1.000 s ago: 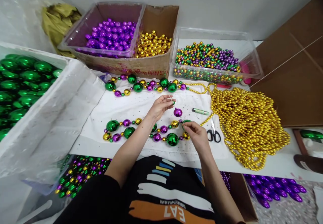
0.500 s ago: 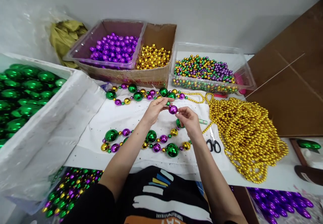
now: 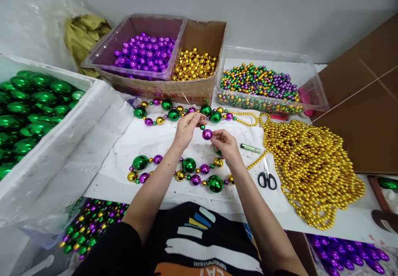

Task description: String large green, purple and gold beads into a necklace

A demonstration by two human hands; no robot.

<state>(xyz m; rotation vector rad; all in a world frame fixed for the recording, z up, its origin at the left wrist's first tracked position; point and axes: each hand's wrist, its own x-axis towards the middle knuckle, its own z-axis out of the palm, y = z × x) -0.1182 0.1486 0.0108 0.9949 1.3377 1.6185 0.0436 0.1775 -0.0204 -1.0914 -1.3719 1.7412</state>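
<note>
My left hand [image 3: 187, 129] is closed in a pinch, with a thin pale needle-like rod [image 3: 185, 98] rising above its fingers. Just under those fingertips hangs a small green bead [image 3: 202, 127], touching a larger shiny purple bead [image 3: 207, 134]. The thumb and fingers of my right hand [image 3: 226, 143] grip that purple bead's right side. Below my right fingers a green bead [image 3: 218, 149] is partly covered. A strung necklace of green, purple and gold beads [image 3: 188, 165] lies on the white cloth [image 3: 118, 143], partly hidden by my forearms. A second bead necklace [image 3: 173, 115] lies behind my hands.
Black-handled scissors [image 3: 266, 180] and a slim green tube [image 3: 250, 148] lie right of my hands, beside a heap of gold bead strands [image 3: 311, 168]. Behind stand a cardboard box [image 3: 155, 90] of purple and gold beads and a clear bin [image 3: 273, 101]. A white box [image 3: 62, 143] holds green beads.
The view has shifted a little. Both hands have drawn slightly left relative to the cloth, uncovering the green tube. The needle-like rod now points more steeply upward.
</note>
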